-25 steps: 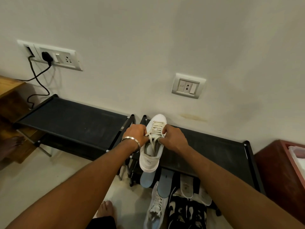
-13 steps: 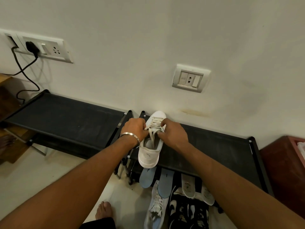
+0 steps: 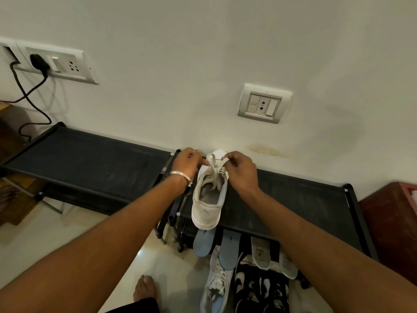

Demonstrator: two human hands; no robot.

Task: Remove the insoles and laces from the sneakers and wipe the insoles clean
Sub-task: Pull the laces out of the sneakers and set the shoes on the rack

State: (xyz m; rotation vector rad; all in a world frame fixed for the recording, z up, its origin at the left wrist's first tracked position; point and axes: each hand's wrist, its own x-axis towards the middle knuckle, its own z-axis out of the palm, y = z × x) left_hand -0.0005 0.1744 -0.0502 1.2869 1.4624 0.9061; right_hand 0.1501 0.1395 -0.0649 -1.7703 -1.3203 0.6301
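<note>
A white sneaker [image 3: 206,206] stands on the right black shoe rack [image 3: 293,199], toe to the wall. Its off-white lace [image 3: 214,164] is pulled up in loops near the toe. My left hand [image 3: 187,162] pinches the lace on the left side, and my right hand [image 3: 240,170] pinches a loop on the right. On the floor below lie two blue insoles [image 3: 204,242] and two white insoles [image 3: 260,251], with a second white sneaker [image 3: 217,288] and a black-and-white pair [image 3: 261,290] beside them.
A second black rack [image 3: 85,159] stands to the left. A plugged-in wall socket [image 3: 52,63] trails a black cord down the wall. Another socket plate [image 3: 264,103] is above the sneaker. A reddish-brown cabinet [image 3: 392,224] is at the right. My bare foot [image 3: 144,289] is on the floor.
Both hands have moved forward from the sneaker's opening toward the toe and lifted the lace out in loops. The camera has shifted slightly.
</note>
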